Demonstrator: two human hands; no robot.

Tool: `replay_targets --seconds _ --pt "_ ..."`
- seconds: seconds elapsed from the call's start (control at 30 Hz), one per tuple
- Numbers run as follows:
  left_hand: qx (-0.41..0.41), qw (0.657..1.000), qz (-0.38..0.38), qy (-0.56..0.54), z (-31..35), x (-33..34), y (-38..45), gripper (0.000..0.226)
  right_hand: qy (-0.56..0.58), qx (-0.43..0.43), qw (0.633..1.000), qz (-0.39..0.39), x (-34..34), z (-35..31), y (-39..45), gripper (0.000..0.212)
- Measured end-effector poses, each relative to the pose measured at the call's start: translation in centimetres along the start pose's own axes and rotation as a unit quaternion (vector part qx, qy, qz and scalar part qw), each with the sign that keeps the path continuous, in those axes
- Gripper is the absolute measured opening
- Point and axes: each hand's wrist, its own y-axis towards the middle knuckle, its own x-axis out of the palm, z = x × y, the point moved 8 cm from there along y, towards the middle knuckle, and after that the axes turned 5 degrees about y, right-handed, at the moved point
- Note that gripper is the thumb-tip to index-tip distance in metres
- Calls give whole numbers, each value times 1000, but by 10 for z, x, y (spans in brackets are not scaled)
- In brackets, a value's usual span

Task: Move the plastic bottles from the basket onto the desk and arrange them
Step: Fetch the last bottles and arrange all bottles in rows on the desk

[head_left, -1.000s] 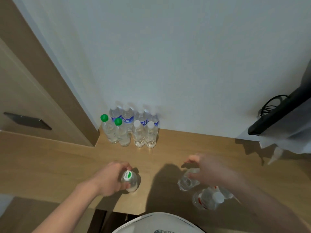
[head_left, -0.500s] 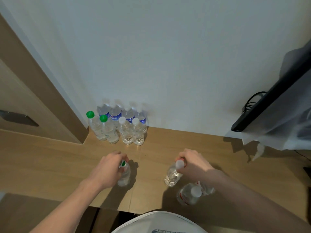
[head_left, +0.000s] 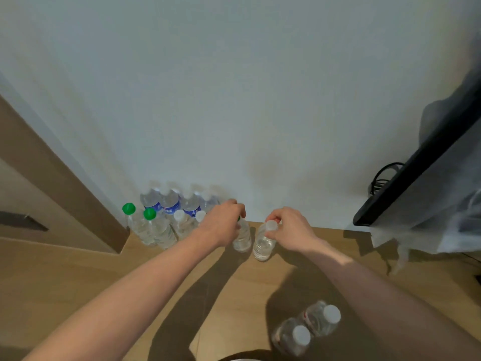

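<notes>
My left hand (head_left: 222, 224) grips the top of a clear green-capped bottle (head_left: 242, 238) standing on the wooden desk (head_left: 78, 282). Beside it, my right hand (head_left: 291, 230) pinches the white cap of another clear bottle (head_left: 263, 244), also upright on the desk. Both stand just right of a cluster of several bottles (head_left: 166, 220) against the wall, some green-capped, some with blue labels. Two more white-capped bottles (head_left: 307, 329) stand near the desk's front edge under my right forearm. The basket is not in view.
A brown cabinet side (head_left: 59, 183) bounds the desk on the left. On the right a dark monitor (head_left: 416, 165) draped in translucent plastic overhangs the desk, with a black cable (head_left: 382, 175) behind it. A white wall runs along the back.
Both hands have carried their bottles away from me to the back of the desk, beside the cluster at the wall. The two front bottles stayed where they were.
</notes>
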Motion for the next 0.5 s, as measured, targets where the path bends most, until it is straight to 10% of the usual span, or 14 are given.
replay_targets --seconds 0.5 --pt "-23 999 -36 10 -52 28 100 35 41 48 997 32 28 2 107 34"
